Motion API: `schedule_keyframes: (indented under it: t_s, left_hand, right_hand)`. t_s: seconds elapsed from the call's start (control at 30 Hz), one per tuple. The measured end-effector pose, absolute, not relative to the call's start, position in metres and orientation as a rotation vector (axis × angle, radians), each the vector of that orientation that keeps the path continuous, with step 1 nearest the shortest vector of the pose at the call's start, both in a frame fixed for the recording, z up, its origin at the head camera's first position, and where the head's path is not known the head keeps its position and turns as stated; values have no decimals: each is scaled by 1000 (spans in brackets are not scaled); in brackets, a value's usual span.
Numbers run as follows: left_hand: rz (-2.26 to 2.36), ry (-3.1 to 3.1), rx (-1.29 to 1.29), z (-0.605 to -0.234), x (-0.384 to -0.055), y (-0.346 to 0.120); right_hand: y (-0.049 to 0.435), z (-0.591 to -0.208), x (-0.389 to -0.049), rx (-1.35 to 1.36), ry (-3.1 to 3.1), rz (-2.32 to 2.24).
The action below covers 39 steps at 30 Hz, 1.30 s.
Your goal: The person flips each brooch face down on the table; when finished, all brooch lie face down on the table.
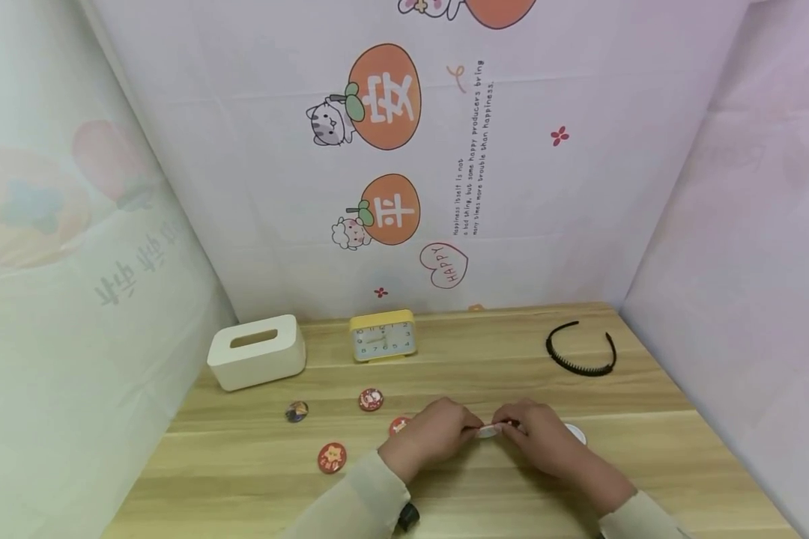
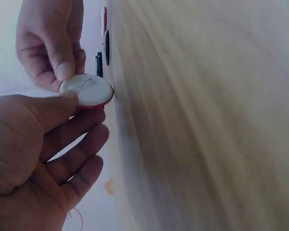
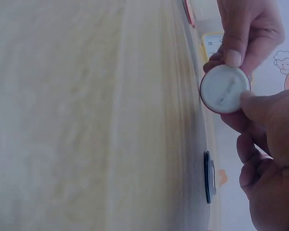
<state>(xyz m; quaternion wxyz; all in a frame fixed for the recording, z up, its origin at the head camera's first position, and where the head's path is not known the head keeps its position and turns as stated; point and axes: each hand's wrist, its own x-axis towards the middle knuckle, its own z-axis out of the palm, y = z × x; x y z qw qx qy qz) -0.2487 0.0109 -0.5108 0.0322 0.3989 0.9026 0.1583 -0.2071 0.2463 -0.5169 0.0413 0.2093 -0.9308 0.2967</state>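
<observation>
Between both hands is a round button badge (image 1: 488, 431), lifted off the table with its white back and a thin pin (image 3: 226, 91) facing the wrist cameras. Its red rim shows along the edge. My left hand (image 1: 438, 430) pinches one side between thumb and fingers, with the remaining fingers loosely bent in the left wrist view. The opposite side is pinched by my right hand (image 1: 539, 436), thumb on the white back (image 2: 89, 90). The badge's front is hidden from the wrist views.
Left of the hands lie a red badge (image 1: 371, 399), a star badge (image 1: 332, 457), a dark badge (image 1: 297, 411) and a partly covered red badge (image 1: 399, 425). A white disc (image 1: 577, 433) shows behind the right hand. Farther back are a tissue box (image 1: 263, 363), yellow clock (image 1: 384, 340) and black headband (image 1: 580, 369).
</observation>
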Motion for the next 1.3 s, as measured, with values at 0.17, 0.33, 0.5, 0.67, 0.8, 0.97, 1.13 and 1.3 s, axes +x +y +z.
schedule_keyframes:
  t_s: [0.17,0.33,0.5,0.67,0.8,0.97,1.13,1.3]
  left_hand:
    - [484,2868,1163,-511,-248,20]
    - [393,2924,1116,-513,-248,28]
    - [364,2921,1114,-512,-248,31]
    - [338,2894,1179,-512,-248,30]
    - [317,2900,1213,-513,-249,31]
    - [386,2870,1226,-516,-249,25]
    - [508,2798,1202,-518,-244,5]
    - [548,2883,1048,-506,-246,-31]
  right_hand:
    - [243,-521,-208,584,-2821,896]
    - [242,-524,-209,555,-2836,921]
    - [243,-523,-209,571,-2873,971]
    - [244,-522,-208,652,-2888,961]
    - [245,-523,-208,691,-2886,932]
    - [244,-524,-209,683,-2889,915]
    - [244,-524,-207,664,-2906,854]
    - [243,-523,-207,635,-2904,805]
